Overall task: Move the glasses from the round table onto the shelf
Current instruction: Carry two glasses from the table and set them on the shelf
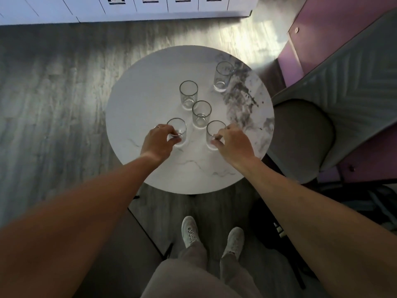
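five glasses on the round table (150,100), all upright. our left hand (158,141) is wrapped round the near-left glass (177,131), right hand (235,145) gripping the near-right glass (214,134), both glasses on the marble top.

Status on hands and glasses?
Left hand closed on near-left glass. Right hand closed on near-right glass. Both still on table. Three others untouched.
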The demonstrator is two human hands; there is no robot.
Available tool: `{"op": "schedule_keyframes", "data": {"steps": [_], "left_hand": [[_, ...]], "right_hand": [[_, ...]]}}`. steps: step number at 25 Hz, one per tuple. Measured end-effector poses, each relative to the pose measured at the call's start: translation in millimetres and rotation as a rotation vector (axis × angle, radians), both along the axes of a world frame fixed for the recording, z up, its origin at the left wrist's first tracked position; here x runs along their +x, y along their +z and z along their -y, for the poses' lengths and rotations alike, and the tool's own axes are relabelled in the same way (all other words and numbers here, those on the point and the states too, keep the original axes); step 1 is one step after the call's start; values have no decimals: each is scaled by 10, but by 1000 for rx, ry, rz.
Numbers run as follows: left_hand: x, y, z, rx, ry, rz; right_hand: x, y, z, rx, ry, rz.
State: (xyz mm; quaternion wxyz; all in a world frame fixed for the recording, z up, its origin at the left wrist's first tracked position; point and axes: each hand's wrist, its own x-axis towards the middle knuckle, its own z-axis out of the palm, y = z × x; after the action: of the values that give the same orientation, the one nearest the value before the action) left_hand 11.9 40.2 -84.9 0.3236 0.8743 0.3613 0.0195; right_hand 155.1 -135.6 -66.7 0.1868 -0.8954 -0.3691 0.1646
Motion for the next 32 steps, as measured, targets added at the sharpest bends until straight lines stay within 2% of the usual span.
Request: {"op": "schedule_keyframes", "data": {"steps": [6,13,17,22,27,32], "left_hand": [[109,420,285,-76,-255,137],[1157,1478,1333,10,-504,378],[1644,2137,2616,38,-710,437],[1918,2793,4523,-22,-936,519],[1879,3229,6448,-154,-1157,572],[1572,3522,8324,-249,-1481,601]], "right_hand": [[181,498,415,41,-129,7],[511,1492,1761,166,-398,110],[485,2093,3126,218,-584,208],[139,2722,4983,198,-813,339],[-514,3127,6733,226,-1070,440],[-1296,3435,8261,194,-1353,551]]}}
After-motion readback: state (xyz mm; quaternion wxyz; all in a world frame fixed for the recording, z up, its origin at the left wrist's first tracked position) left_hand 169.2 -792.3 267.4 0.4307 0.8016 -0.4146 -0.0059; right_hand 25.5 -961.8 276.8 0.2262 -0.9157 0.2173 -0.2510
